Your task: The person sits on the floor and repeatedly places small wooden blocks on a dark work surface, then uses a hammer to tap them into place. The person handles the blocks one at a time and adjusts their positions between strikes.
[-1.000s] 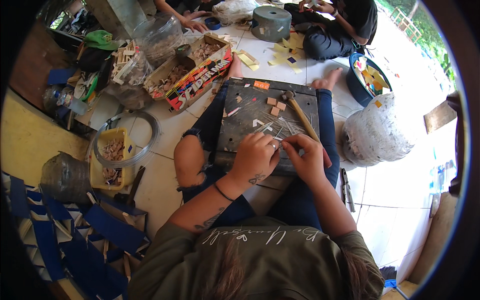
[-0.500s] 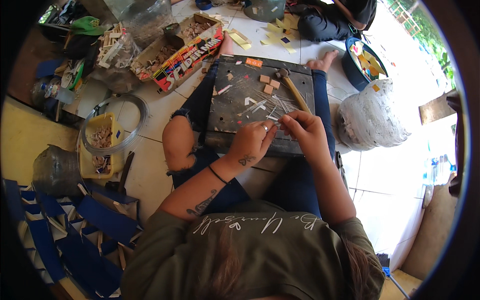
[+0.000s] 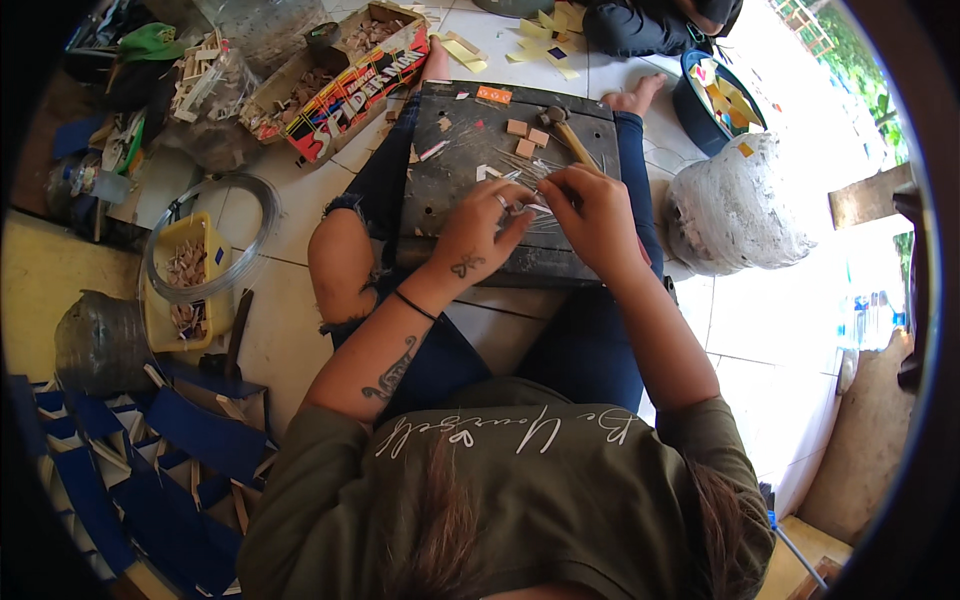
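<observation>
Across my legs lies a dark, worn board (image 3: 449, 112) strewn with thin wire pieces (image 3: 516, 166). My left hand (image 3: 474, 230), with a ring on one finger, hovers low over the wire pieces; its fingers are curved and its thumb stands apart from them. Close beside it, my right hand (image 3: 592, 212) has thumb and forefinger pressed together in a pinch; whatever is between them is too small to name. Beyond the hands are several small wooden blocks (image 3: 525, 146) and a wooden-handled hammer (image 3: 575, 138), whose handle points toward my right hand.
Left on the floor are a printed carton (image 3: 355, 92) of wood bits, a yellow basket (image 3: 220, 262) and a wire coil (image 3: 262, 240). Blue pieces (image 3: 215, 415) are heaped at lower left. A blue tub (image 3: 690, 110) and wrapped bundle (image 3: 735, 215) stand right. Another person (image 3: 630, 40) sits far off.
The view has shifted slightly, so the board appears higher and further left. My left hand's thumb and fingers have parted from their pinch; my right hand stays pinched close by.
</observation>
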